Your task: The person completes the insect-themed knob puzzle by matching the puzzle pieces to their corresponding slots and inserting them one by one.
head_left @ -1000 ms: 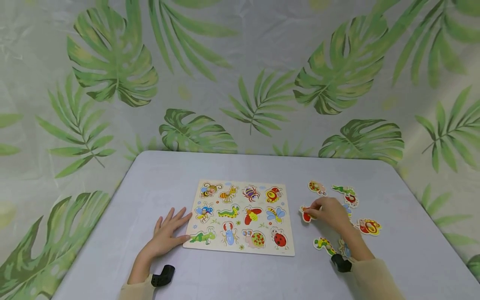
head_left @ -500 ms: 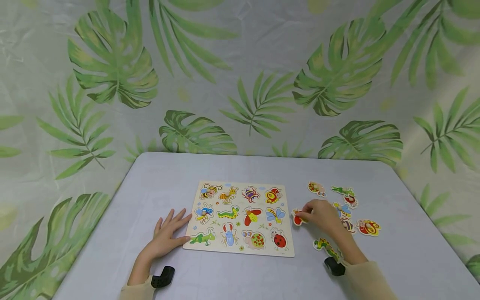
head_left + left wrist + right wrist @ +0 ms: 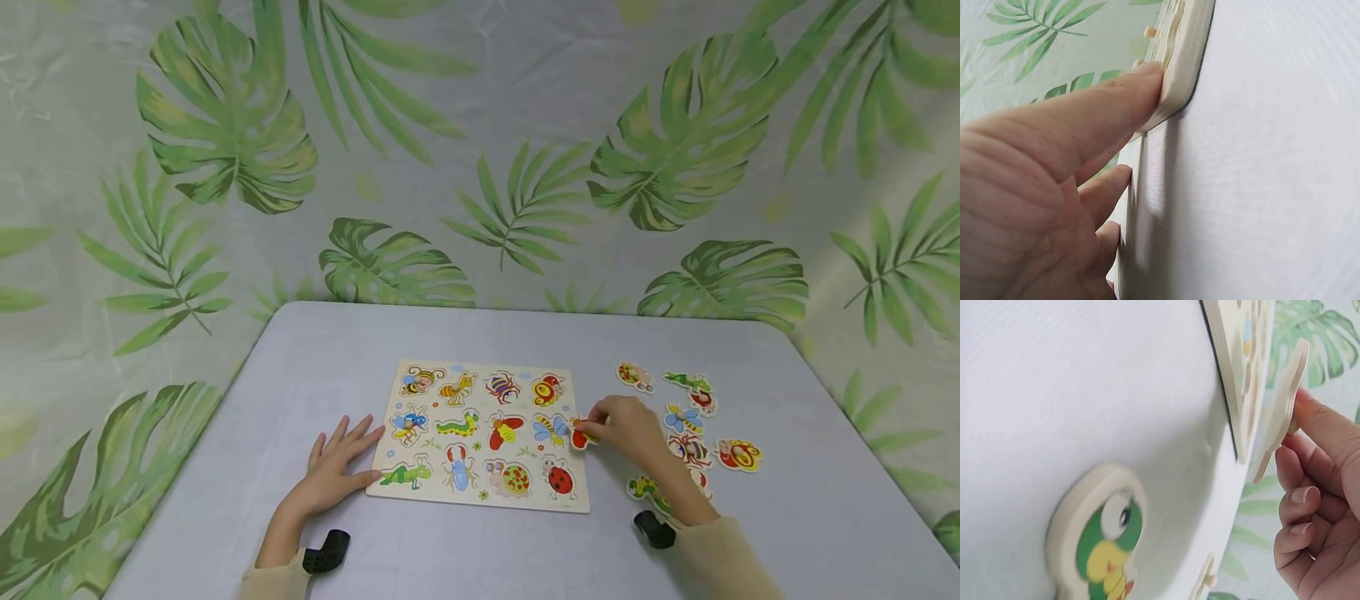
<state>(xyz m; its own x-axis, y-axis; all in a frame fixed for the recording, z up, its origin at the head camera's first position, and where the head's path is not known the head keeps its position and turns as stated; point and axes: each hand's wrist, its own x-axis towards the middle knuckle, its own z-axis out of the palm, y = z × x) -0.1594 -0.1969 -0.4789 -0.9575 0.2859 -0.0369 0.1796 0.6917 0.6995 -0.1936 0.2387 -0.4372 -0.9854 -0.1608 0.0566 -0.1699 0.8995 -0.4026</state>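
My right hand [image 3: 626, 429] pinches a red insect puzzle piece [image 3: 579, 435] over the right edge of the puzzle board [image 3: 536, 503]. The right wrist view shows this piece raised off the table and tilted, thumb and fingers at a small knob on its face. At the board's left edge rests my left hand [image 3: 330, 475], fingers spread. Its thumb [image 3: 1110, 103] presses on the board's near corner in the left wrist view, and other fingertips touch the side. Printed insects cover the board in rows; knobs [image 3: 1150, 31] stand up from some.
Loose pieces lie right of the board: a snail [image 3: 634, 377], a grasshopper [image 3: 684, 381], a ladybug [image 3: 702, 402], a blue-winged insect [image 3: 684, 419], a spider [image 3: 690, 450] and a red-and-yellow piece [image 3: 738, 455]. A caterpillar [image 3: 1100, 544] and another piece [image 3: 701, 481] are partly hidden by the right forearm.
My right hand has moved left with the red insect piece, from the table beside the board to its right edge. More loose pieces now show behind the arm. The left hand stays put.
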